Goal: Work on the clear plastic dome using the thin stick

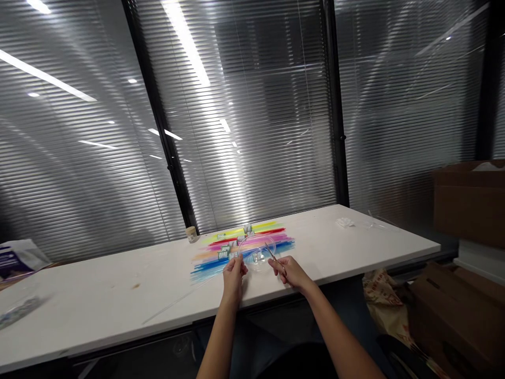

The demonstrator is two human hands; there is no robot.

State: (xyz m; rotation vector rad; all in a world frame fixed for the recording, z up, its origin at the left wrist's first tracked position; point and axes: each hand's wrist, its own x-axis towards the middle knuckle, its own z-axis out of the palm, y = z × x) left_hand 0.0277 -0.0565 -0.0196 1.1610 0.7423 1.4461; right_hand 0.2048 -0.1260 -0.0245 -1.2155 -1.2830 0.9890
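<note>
Scissors, slim and metallic [272,255], in right hand [288,269]: fingers curled round handles, blades toward 11 o'clock. Left hand [234,267]: fingers pinched shut on thin clear loop [255,235], arcing from its 12 to 2 o'clock. Multicoloured thin-strip bundles [278,245] beyond, 12 o'clock, on white flat-topped bench [327,239].

Bkgd. windows [394,105] full-width, grey horiz. blinds [256,152] lowered, dark vert. frames [335,105], bright linear lts. [189,47] visible across blinds, white tbl. [323,242] set along windows
</note>
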